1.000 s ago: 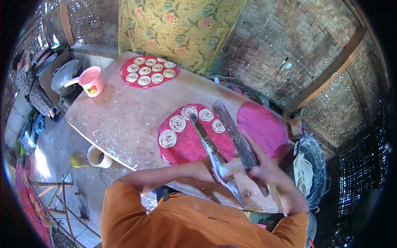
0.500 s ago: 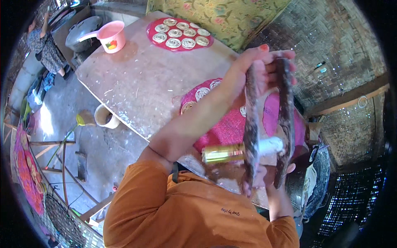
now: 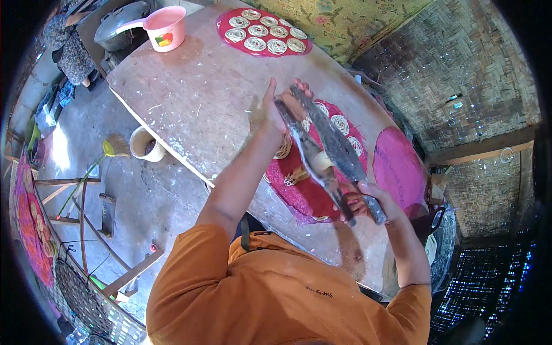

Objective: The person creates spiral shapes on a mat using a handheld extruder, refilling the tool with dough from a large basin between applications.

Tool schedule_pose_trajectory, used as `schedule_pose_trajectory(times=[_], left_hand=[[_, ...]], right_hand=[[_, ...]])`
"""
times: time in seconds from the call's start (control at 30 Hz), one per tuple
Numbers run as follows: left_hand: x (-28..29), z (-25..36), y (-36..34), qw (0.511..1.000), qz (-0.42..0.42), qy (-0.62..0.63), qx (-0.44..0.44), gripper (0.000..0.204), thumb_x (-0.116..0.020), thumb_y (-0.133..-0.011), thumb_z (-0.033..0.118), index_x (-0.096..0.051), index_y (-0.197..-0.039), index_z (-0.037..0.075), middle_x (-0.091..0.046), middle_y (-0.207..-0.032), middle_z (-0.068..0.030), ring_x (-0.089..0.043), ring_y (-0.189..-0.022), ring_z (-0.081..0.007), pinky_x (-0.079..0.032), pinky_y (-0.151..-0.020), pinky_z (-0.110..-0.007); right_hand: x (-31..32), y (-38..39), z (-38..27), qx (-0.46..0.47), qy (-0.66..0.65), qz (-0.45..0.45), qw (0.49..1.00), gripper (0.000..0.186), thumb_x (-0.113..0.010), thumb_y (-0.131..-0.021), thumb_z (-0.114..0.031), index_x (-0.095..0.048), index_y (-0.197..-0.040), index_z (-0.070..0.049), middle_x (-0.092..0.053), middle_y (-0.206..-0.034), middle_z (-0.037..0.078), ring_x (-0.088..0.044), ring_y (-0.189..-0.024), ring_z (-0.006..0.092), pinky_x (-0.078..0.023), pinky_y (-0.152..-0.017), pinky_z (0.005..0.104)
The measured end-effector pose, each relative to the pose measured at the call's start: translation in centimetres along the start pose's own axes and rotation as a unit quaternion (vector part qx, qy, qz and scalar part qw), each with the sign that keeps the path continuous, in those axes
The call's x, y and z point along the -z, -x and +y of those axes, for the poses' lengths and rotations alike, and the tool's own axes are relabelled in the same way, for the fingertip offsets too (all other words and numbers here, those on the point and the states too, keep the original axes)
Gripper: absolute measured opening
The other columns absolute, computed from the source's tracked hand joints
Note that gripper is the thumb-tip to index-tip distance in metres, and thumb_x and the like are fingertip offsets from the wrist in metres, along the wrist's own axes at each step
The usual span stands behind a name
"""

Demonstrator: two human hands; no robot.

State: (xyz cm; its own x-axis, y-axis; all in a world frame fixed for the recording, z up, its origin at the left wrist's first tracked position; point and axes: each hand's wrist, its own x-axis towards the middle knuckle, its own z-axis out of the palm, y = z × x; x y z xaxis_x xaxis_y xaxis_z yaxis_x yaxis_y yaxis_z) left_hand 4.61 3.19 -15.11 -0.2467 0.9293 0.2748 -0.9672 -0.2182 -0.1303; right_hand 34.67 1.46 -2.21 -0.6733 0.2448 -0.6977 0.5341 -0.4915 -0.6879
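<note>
My left hand [image 3: 277,112] grips the far end of a press with two long, worn, dark bars [image 3: 330,144]; my right hand [image 3: 374,204] grips the near end. Between the bars is a pale cylinder [image 3: 321,161] with a brass-coloured part [image 3: 300,174]. The press is over a red perforated round sheet [image 3: 299,201] bearing several coils of cream strands [image 3: 340,124]. Small fresh strands [image 3: 290,180] show below the brass part. A plain magenta round sheet [image 3: 402,158] lies to the right.
The wooden table [image 3: 172,98] holds a pink dipper [image 3: 165,31] and a coil-covered red sheet [image 3: 264,49]. A large pot [image 3: 123,34], a person [image 3: 72,57], a bucket [image 3: 146,146] and a wooden frame [image 3: 86,195] are left. A basin [image 3: 443,247] is right of my right arm.
Since half a second ago the press has tilted from near-vertical to diagonal and moved lower over the sheet. My left hand has moved left and down, my right hand up.
</note>
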Motion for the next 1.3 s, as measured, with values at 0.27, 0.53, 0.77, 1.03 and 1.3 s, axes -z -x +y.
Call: schedule_pose_trajectory(times=[0.27,0.53,0.77,1.03,1.3], left_hand=[[-4.9,2.9,1.4,0.993,-0.109,-0.050,-0.002,0.043,-0.036,-0.092,0.054,-0.052,-0.098,0.014,-0.051,-0.092,-0.0035,-0.053,-0.094,-0.0215,-0.041,-0.086,-0.045],[-4.8,0.8,1.0,0.998,-0.044,-0.018,-0.032,0.041,-0.038,-0.091,0.054,-0.049,-0.091,0.014,-0.049,-0.086,-0.0030,-0.051,-0.086,-0.0221,-0.041,-0.080,-0.044],[-6.5,2.5,2.0,0.994,-0.017,-0.091,-0.056,0.041,-0.037,-0.092,0.054,-0.048,-0.089,0.014,-0.051,-0.082,-0.0035,-0.053,-0.081,-0.0217,-0.042,-0.076,-0.043],[-2.7,0.6,2.4,0.994,0.072,-0.025,-0.075,0.042,-0.034,-0.094,0.050,-0.049,-0.085,0.012,-0.049,-0.077,-0.0037,-0.049,-0.076,-0.0224,-0.041,-0.073,-0.039],[-2.7,3.6,0.8,0.998,-0.041,-0.047,-0.009,0.045,-0.040,-0.092,0.052,-0.049,-0.083,0.009,-0.049,-0.075,-0.0057,-0.052,-0.078,-0.0231,-0.042,-0.075,-0.040]], right_hand=[[-4.2,1.9,-3.0,0.029,0.089,0.024,0.995,0.068,-0.055,-0.083,-0.053,-0.051,-0.120,0.005,-0.064,-0.098,0.018,-0.067,-0.079,0.0267,-0.054,-0.071,0.0360],[-2.4,3.4,-3.5,0.037,0.131,0.064,0.989,0.063,-0.058,-0.080,-0.053,-0.059,-0.107,0.004,-0.064,-0.090,0.014,-0.062,-0.068,0.0177,-0.047,-0.059,0.0281],[-3.8,1.7,-3.3,0.057,0.123,0.031,0.990,0.066,-0.058,-0.081,-0.053,-0.055,-0.111,0.006,-0.064,-0.090,0.016,-0.066,-0.073,0.0224,-0.052,-0.064,0.0314],[-1.6,1.6,-1.5,0.031,0.091,0.020,0.995,0.065,-0.060,-0.080,-0.053,-0.059,-0.106,0.006,-0.067,-0.089,0.016,-0.067,-0.068,0.0224,-0.053,-0.060,0.0323],[-0.9,-2.6,0.0,0.075,0.134,0.026,0.988,0.057,-0.057,-0.084,-0.050,-0.060,-0.110,0.000,-0.067,-0.092,0.010,-0.064,-0.076,0.0150,-0.050,-0.063,0.0272]])
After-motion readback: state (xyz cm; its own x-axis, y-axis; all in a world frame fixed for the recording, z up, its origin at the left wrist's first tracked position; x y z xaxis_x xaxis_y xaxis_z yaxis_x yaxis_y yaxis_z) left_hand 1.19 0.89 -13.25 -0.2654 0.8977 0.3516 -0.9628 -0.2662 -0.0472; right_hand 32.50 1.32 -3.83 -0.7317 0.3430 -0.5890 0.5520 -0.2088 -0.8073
